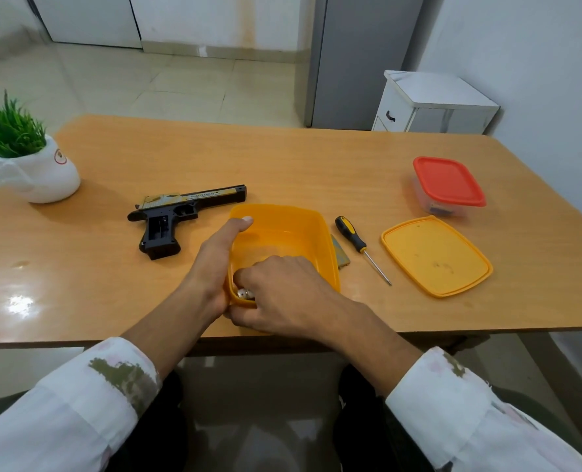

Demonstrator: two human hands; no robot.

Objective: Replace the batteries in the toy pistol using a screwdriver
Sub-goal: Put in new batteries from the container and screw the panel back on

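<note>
Fingers (248, 272) of the right hand (282, 294) curl down inside the orange plastic box (282, 226); I cannot tell if they hold anything. The left hand (209, 267) grips the box's side, thumb straight along the rim. The black and gold toy pistol (180, 212) lies on the desk (316, 158), just left of the box.

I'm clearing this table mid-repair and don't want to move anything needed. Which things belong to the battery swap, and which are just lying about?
Job: toy pistol, screwdriver, orange container gripped by the left hand, right hand reaching into it, orange lid.
Lying about: potted plant, shut red-lidded container, white cabinet.
</note>
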